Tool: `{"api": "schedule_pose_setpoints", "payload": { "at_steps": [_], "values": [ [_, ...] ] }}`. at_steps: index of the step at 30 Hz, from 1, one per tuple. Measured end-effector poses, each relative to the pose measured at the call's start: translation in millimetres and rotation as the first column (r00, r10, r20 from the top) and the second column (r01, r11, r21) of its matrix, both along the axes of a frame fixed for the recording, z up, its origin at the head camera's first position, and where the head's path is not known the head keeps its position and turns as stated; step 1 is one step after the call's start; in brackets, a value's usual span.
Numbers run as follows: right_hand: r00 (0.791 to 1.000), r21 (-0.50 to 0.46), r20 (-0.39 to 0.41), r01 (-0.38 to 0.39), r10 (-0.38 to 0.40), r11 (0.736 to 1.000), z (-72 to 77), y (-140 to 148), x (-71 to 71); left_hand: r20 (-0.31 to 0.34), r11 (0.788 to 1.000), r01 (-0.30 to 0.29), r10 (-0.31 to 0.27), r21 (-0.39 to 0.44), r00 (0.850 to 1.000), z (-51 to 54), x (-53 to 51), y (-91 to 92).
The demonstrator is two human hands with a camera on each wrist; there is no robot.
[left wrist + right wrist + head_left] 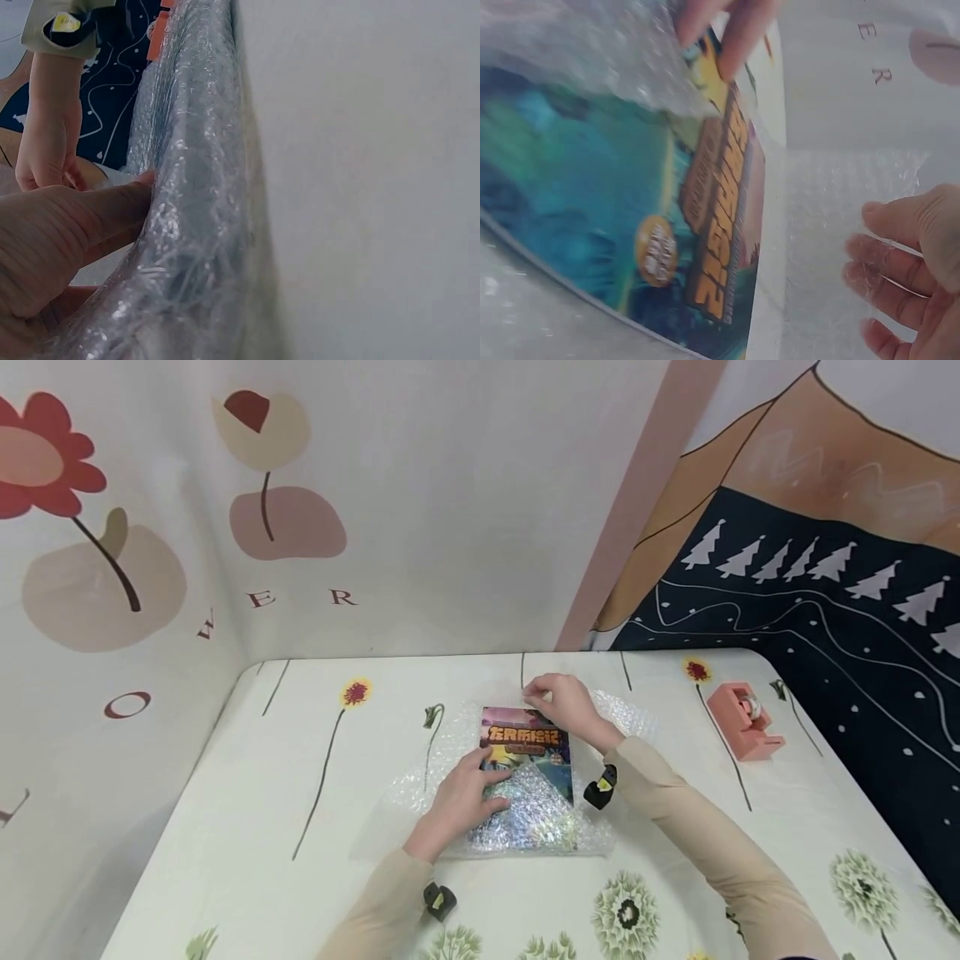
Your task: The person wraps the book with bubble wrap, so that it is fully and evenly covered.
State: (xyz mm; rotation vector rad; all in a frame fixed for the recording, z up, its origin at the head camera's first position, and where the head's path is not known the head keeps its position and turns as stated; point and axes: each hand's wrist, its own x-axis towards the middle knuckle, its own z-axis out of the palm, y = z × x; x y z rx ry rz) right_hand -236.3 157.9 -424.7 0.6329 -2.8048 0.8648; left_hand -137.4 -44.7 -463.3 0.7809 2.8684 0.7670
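Note:
A book (528,737) with a colourful cover lies on a sheet of bubble wrap (633,714). A folded flap of the wrap covers its lower part, leaving the title showing. My left hand (459,795) rests on the flap and the book's left edge, fingers spread; in the left wrist view its thumb (124,206) touches the wrap. Beyond the book's top edge, my right hand (568,703) holds the far part of the wrap. In the right wrist view its curled fingers (892,270) have clear wrap against them, and the book's cover (592,195) fills the left side.
A pink tape dispenser (738,722) with a roll in it stands at the right of the table. The table's flower-printed cloth (247,793) surrounds the wrap. A printed curtain (450,527) hangs behind and a dark tree-patterned one (825,610) on the right.

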Motion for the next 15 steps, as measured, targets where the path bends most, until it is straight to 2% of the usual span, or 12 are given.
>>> {"api": "schedule_pose_setpoints", "payload": {
  "at_steps": [4, 10, 15],
  "values": [
    [0.999, 0.038, -0.034, -0.024, 0.025, 0.999, -2.2, -0.3, 11.4, -0.002, 1.0, 0.0, 0.0, -0.003, 1.0, 0.6, 0.4, 0.1],
    [0.991, 0.107, -0.11, -0.064, 0.076, 0.992, -14.6, -1.5, 28.1, -0.013, 1.0, -0.001, 0.001, -0.005, 1.0, 0.1, 0.0, -0.2],
    [0.98, 0.18, -0.153, -0.097, 0.125, 0.979, -25.8, -2.8, 38.8, -0.063, 1.0, 0.007, -0.009, -0.029, 0.998, -1.0, 0.5, -1.0]
  ]
}}
